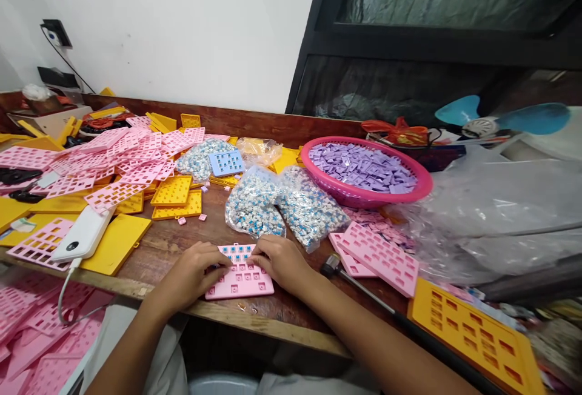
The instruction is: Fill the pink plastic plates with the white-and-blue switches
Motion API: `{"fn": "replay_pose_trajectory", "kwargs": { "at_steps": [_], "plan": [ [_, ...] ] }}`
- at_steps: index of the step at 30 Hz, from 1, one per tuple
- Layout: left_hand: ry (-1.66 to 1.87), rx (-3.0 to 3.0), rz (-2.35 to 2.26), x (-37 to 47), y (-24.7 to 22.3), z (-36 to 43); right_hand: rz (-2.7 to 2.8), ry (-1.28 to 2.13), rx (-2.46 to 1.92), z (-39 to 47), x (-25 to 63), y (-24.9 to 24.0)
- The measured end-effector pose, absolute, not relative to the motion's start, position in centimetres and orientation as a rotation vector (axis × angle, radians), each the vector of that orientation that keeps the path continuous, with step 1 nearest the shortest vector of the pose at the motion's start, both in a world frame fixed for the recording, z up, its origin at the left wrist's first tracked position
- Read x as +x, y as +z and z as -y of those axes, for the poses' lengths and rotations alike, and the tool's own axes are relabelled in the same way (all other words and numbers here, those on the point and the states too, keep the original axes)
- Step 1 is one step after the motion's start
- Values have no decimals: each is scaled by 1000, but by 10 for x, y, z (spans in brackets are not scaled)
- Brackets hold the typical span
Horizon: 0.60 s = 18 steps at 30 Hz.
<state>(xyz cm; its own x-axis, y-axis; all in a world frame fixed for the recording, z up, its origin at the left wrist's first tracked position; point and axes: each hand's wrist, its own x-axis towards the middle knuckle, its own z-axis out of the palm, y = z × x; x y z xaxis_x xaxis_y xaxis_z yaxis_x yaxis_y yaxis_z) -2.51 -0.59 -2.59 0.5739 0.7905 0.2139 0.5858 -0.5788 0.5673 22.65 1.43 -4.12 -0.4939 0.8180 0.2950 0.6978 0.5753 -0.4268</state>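
Observation:
A pink keypad-like plate [237, 289] lies on the wooden table near its front edge. Small blue-and-white switches sit in its upper rows; the lower openings show pink. My left hand [197, 271] rests at the plate's left side, fingers bent together over its edge. On the right side, my right hand [278, 262] has its fingertips pressed together at the second row of switches. Whatever is between the fingertips of either hand is too small to make out. Just behind the plate are clear bags of blue-and-white switches [257, 201].
A pink basket [422, 183] of purple pieces stands behind right. Pink plates [382, 255], a hammer [334, 266] and a yellow plate [477, 334] lie right. Pink sheets [131, 152], yellow plates [118, 246] and a white power bank [84, 234] with a cable are left.

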Motion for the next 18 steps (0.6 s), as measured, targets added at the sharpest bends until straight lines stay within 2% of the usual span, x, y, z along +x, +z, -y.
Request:
{"fn": "replay_pose_trajectory", "kwargs": {
  "at_steps": [8,12,18],
  "plan": [
    [583,2388,-1111,-16,7,-10,2101,620,-1241,-34,276,1],
    [602,2528,-1089,10,14,-63,2341,759,-1433,-40,304,14],
    [346,2579,-1029,21,-3,-132,2506,515,-1481,-34,291,-2]
  ]
}}
